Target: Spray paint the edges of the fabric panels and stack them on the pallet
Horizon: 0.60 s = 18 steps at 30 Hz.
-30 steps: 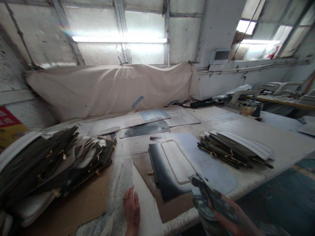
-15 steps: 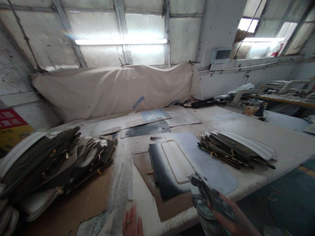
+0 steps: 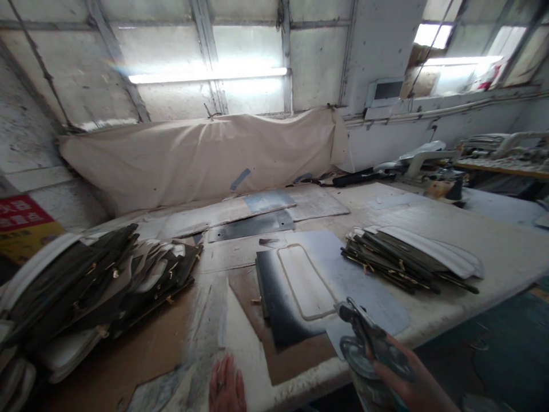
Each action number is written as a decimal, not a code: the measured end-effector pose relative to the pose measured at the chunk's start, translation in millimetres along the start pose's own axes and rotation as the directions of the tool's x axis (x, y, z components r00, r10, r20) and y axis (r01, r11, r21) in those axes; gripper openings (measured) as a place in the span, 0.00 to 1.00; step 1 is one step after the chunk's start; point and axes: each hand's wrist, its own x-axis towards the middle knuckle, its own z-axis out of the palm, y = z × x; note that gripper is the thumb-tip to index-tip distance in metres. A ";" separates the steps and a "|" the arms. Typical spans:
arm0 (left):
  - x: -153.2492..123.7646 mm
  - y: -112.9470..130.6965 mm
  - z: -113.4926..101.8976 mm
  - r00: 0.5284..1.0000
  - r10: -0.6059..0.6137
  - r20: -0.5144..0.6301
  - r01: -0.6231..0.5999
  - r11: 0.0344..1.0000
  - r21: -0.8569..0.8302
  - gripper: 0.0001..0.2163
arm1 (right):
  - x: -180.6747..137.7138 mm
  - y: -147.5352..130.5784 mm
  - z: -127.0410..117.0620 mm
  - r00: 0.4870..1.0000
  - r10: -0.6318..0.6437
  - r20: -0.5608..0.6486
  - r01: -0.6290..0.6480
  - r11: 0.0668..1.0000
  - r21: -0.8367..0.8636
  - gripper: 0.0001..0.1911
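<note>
My right hand grips a spray gun with a metal cup below it, at the table's front edge. Its nozzle points left, over the lower right of a dark panel. On that panel, a pale rectangle with rounded corners has a tan outline. A bluish-grey sheet covers the panel's right side and reaches past it. My left hand rests palm down at the front edge, fingers stretched and holding nothing, with a ring on one finger. Brown board shows beneath the panel.
At left lies a big heap of dark pieces with white parts and gold zipper pulls. A smaller similar stack lies to the right. Flat boards lie behind the panel, before a hanging beige cloth. Sewing machines stand far right.
The spray gun in my right hand has moved slightly to the right. My left hand appears slightly higher in view, still flat. The panel and stacks look the same, with a small camera shift.
</note>
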 end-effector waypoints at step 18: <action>1.0 22.4 -22.7 0.999 0.027 0.028 -0.030 0.996 0.086 0.22 | -21.4 -2.1 -15.2 0.990 0.038 -0.132 -0.033 0.998 0.046 0.12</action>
